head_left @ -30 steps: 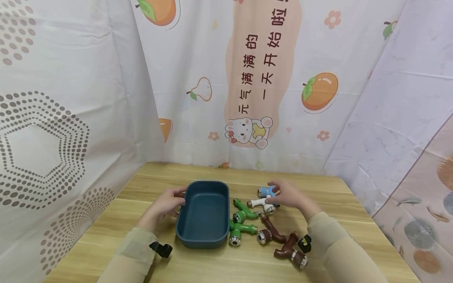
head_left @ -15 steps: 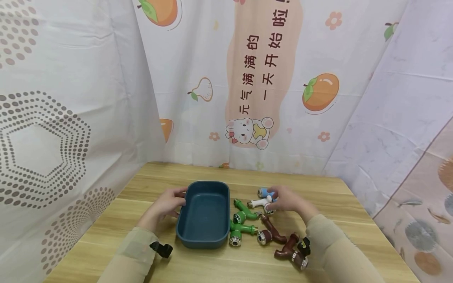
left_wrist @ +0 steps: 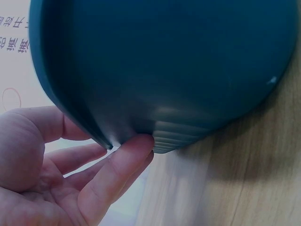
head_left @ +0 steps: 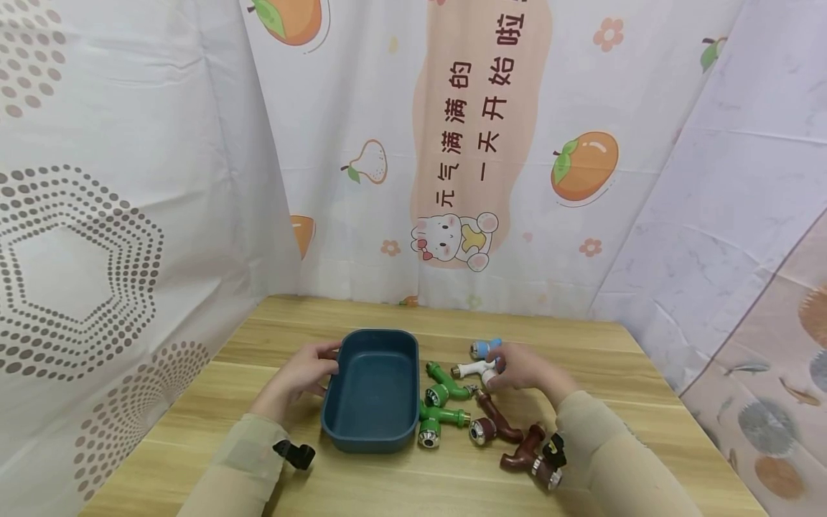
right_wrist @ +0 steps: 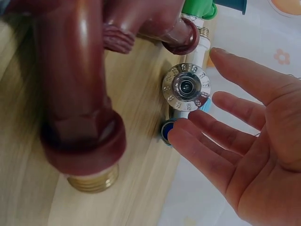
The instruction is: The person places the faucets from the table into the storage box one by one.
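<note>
White tap (head_left: pixel 474 368) lies on the table (head_left: pixel 607 373), beneath the fingertips of the person's right hand (head_left: pixel 526 368), which is at three o'clock from it. In the right wrist view the fingers are loosely bent and spread around its silver knob (right_wrist: pixel 186 87), with gaps between them; whether any fingertip touches cannot be told. Taking white tap as the clock's centre in the head view, blue tap (head_left: pixel 479 350) is just beside it at twelve, partly covered by the hand. Far green tap (head_left: pixel 446 380) lies at eight, and near green tap (head_left: pixel 446 415) at seven, just beside the box (head_left: pixel 373 398). Left brown tap (head_left: pixel 494 413) is between five and six; right brown tap (head_left: pixel 528 451) is at five, farther off. The box sits at nine, well apart from white tap. Around the box's own dial, the left hand (head_left: pixel 306 370) holds the edge between nine and ten, fingers bent against its wall and rim
</note>
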### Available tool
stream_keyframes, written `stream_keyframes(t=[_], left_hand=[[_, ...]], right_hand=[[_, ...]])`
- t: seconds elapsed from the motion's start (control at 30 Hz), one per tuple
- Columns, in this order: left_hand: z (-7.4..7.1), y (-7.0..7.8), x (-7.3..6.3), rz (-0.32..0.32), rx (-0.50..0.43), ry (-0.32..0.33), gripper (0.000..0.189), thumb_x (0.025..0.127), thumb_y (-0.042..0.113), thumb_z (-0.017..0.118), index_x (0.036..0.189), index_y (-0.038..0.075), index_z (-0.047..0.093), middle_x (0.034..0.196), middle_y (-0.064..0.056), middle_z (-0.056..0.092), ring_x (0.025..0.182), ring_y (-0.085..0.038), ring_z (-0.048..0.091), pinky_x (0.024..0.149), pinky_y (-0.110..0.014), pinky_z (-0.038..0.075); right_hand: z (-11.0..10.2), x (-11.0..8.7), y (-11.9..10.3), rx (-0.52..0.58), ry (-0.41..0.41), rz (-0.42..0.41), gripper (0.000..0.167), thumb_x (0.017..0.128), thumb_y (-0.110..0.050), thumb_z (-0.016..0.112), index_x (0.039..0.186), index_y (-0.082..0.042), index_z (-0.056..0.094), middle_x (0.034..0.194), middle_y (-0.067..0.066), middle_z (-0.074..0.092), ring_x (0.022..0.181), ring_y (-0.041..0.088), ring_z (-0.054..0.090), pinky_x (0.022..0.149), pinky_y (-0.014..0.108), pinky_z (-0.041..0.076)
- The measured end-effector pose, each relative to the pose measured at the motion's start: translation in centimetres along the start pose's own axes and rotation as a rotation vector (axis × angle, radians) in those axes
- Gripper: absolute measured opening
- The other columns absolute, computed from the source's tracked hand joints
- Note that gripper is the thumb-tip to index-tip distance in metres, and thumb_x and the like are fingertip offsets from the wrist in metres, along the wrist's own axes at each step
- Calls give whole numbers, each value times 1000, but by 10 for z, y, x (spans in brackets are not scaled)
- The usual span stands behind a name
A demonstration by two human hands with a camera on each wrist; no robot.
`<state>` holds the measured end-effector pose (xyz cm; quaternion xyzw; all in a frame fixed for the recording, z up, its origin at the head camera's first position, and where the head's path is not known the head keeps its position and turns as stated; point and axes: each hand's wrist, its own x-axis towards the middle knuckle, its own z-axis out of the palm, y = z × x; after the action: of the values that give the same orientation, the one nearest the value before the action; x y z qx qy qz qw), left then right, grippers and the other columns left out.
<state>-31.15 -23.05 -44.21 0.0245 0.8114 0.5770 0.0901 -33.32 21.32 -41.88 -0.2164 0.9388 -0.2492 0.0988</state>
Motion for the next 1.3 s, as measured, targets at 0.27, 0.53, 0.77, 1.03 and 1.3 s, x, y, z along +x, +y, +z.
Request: stream_keyframes(t=[0.27,0.53,0.77,1.03,1.3], left_hand=[[-1,1,0,-1,0,-2,60,94,1,59,153,4,45,135,-26,58,108,-36,64,61,-47,61],[-1,1,-2,9,-10,-6,61,93,0,59,152,3,46,135,-27,58,106,-36,66,60,-47,60],[-1,-2,1,8,-21,-9,61,92,-1,60,152,4,47,135,-27,59,107,-36,65,61,-48,61],[-1,-2,1,15,-13,-5,60,91,-3,58,150,3,49,133,-26,60,106,-36,65,60,-48,60],[-1,-1,0,24,-14,-2,59,90,-4,58,149,2,50,131,-27,61,105,-36,66,60,-48,60]], right_hand=[[4,4,0,-25,5,-41,41,79,-11,84,115,3,71,85,4,67,67,14,60,56,30,52],[7,7,-2,-100,9,-32,34,79,-11,85,110,-1,73,95,8,69,84,20,62,71,39,54],[9,10,-5,-115,8,-15,38,75,-11,88,109,-2,72,96,9,68,88,24,62,76,42,54],[9,12,-6,-112,2,0,37,75,-9,89,107,-3,72,95,7,66,86,22,61,73,39,54],[9,11,-7,-99,5,-5,35,73,-9,90,103,-5,72,94,8,67,86,22,61,75,40,54]])
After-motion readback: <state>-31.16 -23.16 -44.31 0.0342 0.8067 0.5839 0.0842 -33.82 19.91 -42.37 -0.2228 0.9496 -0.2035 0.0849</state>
